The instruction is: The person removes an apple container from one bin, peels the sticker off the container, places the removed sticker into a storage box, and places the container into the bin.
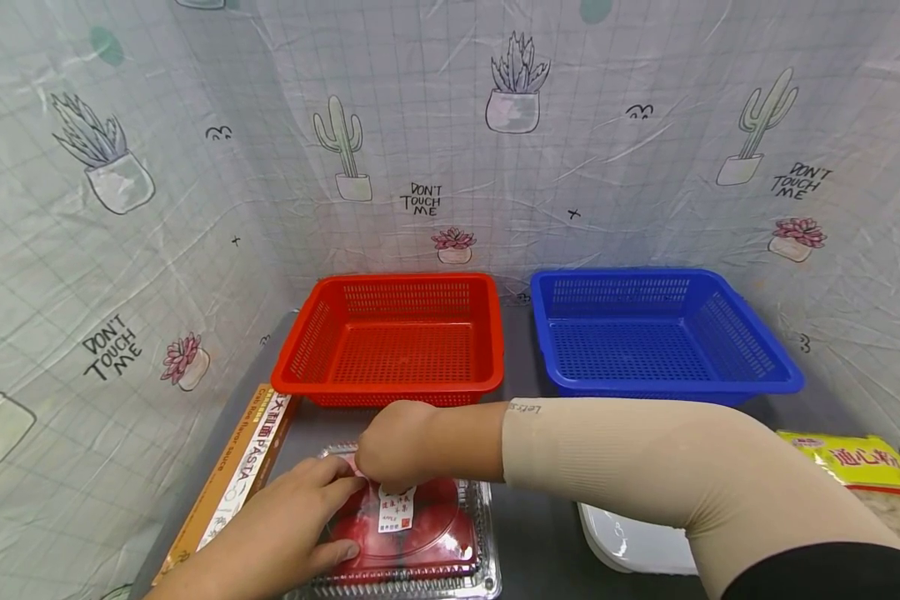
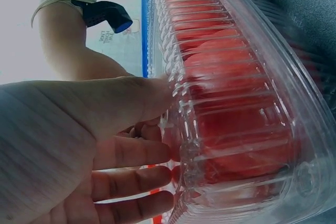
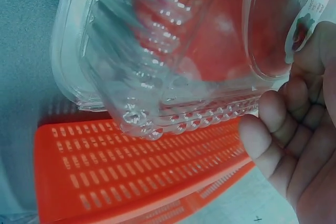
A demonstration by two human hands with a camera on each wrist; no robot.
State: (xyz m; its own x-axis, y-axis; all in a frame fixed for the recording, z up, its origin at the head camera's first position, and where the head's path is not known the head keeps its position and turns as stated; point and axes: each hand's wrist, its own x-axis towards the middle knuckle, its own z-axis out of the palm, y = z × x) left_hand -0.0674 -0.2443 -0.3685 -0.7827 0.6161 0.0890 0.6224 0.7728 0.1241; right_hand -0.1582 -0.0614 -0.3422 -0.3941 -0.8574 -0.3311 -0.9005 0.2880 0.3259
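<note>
A clear plastic clamshell box (image 1: pixel 435 546) lies near the front middle, with large red, rounded contents (image 2: pixel 231 103) that look like tomatoes. A white label (image 1: pixel 396 515) with red writing is on its lid. My left hand (image 1: pixel 300 517) touches the lid's left side, thumb and fingers spread apart and fairly straight. Over the far part of the lid is my right hand (image 1: pixel 397 446), its fingers curled, at the label's upper end. In the right wrist view the label (image 3: pixel 310 17) meets this hand (image 3: pixel 304 114); whether it is pinched is hidden.
Behind the box stand a red basket (image 1: pixel 390 392) and a blue basket (image 1: pixel 675 387). A long pasta box (image 1: pixel 232 483) lies at the left. At the right are a white lidded container (image 1: pixel 637 542), partly under the right arm, and a yellow-topped food packet (image 1: pixel 862 462).
</note>
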